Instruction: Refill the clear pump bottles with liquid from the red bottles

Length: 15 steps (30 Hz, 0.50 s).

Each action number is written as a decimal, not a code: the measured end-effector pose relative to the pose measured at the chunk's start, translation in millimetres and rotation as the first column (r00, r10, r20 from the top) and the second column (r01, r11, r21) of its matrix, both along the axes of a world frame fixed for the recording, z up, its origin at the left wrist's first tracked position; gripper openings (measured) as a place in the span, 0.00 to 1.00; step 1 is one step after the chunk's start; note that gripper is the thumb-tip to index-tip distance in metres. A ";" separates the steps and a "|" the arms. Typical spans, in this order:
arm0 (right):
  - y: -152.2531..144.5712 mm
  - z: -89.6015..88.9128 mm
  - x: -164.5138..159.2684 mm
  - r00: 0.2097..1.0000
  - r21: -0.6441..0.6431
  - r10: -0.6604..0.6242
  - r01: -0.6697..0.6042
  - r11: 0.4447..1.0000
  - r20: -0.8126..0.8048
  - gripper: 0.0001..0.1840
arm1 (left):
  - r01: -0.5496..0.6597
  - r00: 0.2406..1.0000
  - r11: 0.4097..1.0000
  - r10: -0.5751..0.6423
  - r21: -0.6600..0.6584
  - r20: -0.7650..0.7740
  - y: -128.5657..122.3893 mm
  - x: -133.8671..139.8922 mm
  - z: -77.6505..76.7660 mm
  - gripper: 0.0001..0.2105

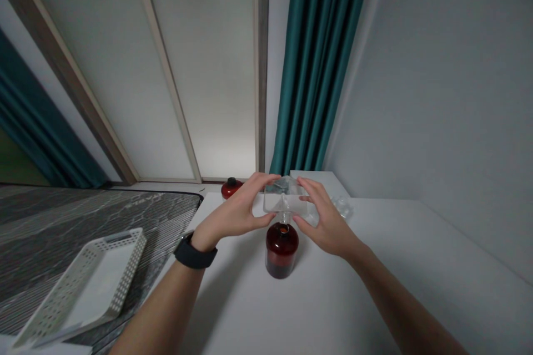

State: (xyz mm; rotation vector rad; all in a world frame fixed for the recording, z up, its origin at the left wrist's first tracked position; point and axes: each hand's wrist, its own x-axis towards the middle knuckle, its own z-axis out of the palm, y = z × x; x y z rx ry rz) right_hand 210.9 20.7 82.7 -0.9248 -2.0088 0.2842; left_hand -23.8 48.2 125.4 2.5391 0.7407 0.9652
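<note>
A clear, see-through vessel (285, 199) with a narrow lower end is held up between my two hands, just above a dark red glass bottle (282, 250). My left hand (245, 205) grips the vessel's left side, thumb low and fingers on top. From the right, my right hand (322, 216) grips it the same way. The red bottle stands upright on the white table, its mouth right beneath the vessel's lower end. Whether the two touch, I cannot tell. A second red bottle (231, 187) with a black top stands behind my left hand, partly hidden.
More clear items (342, 207) lie behind my right hand on the white table (333, 299). A white box-like surface (322, 182) stands at the back. To the left is a white perforated basket (119, 283) on a grey patterned surface (166, 216). Green curtains (320, 66) hang beyond.
</note>
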 end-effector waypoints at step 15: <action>-2.6 5.5 1.5 0.994 0.046 -0.014 0.009 0.999 0.105 0.41 | -0.006 0.999 1.000 0.008 0.022 -0.053 -4.4 1.5 4.5 0.33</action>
